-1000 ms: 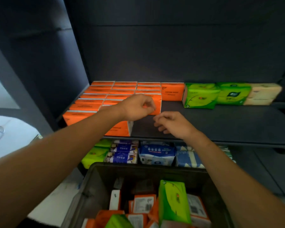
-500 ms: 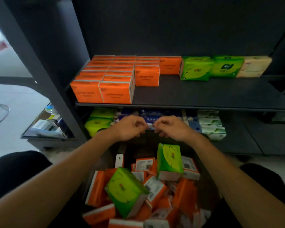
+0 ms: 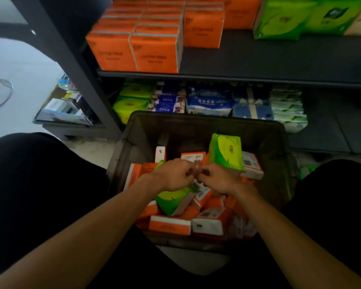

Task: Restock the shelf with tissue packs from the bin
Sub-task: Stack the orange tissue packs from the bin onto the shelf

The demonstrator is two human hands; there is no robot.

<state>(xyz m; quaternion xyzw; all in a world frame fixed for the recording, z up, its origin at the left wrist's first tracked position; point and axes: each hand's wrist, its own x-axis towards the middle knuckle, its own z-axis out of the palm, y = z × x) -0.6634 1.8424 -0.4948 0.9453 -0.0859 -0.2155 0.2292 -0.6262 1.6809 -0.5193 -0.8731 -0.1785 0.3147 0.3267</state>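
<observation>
**Hovering both hands over the bin's packs**

Holding the left hand (image 3: 171, 174) low over the dark bin (image 3: 279, 142), knuckles up, fingers curled inward. Covering part of a tilted green tissue pack (image 3: 173, 202) lying directly beneath that palm, with no telling whether touching it or not. Posing the right hand (image 3: 217, 178) almost fingertip to fingertip with the left, equally curled. Blurring too much at that meeting point to tell whether either is pinching anything. Crowding orange tissue packs (image 3: 169, 225) below and around both wrists. Standing a second green pack (image 3: 225, 153) upright just beyond the right knuckles. Facing, farther beyond the fingertips, the shelf (image 3: 269, 59), carrying orange rows (image 3: 154, 53) past the left hand and green packs (image 3: 279, 17) past the right.
</observation>
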